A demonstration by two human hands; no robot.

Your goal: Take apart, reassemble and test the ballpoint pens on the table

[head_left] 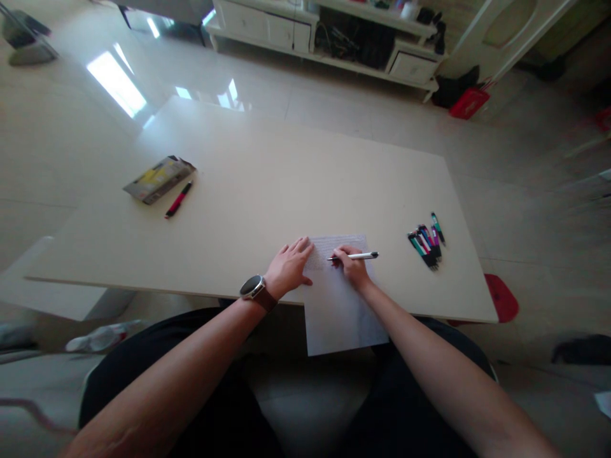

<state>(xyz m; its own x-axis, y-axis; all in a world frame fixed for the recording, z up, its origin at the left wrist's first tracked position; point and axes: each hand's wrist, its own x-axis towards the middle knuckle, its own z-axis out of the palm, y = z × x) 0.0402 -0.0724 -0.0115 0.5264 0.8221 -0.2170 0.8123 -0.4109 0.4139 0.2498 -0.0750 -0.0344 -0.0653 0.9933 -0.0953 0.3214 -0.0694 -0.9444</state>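
Note:
A sheet of paper [341,318] with lines of small writing on its upper part lies on the white table [286,172], its lower part hanging past the near edge. My right hand [352,266] grips a white pen [363,256] with a dark end, its tip at the written lines. Fingers spread, my left hand [289,268] rests flat at the paper's left edge, with a watch [252,286] on the wrist.
Several coloured pens [424,245] lie at the table's right. A grey and yellow package [161,180] and a red and black pen [179,200] are at the left. Beyond the table stands a white cabinet [262,27]; a red stool [501,299] shows at the right.

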